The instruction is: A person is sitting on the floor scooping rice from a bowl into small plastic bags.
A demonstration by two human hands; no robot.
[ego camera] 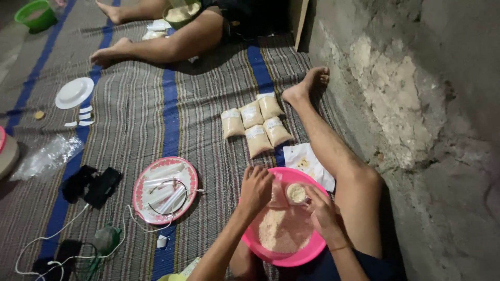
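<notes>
Here, the person sits on a striped woven mat with a pink bowl between their legs, part-filled with pale grain. The left hand is curled over the bowl's near rim, fingers closed on the edge of a clear plastic bag that hangs down into the bowl — the bag sits right under those fingers, between the two hands. The right hand is closed around a small cup heaped with the same grain; the cup is held at the bag's mouth, just beside the left hand's fingertips. How tightly the right fingers close on the cup cannot be told, since the hand hides most of it. Beyond the bowl, five filled bags lie in a cluster on the mat beside the person's outstretched right leg. To the left lies a patterned pink plate carrying empty clear bags, and farther off a white plate. Another person's bare legs stretch across the top of the mat.
</notes>
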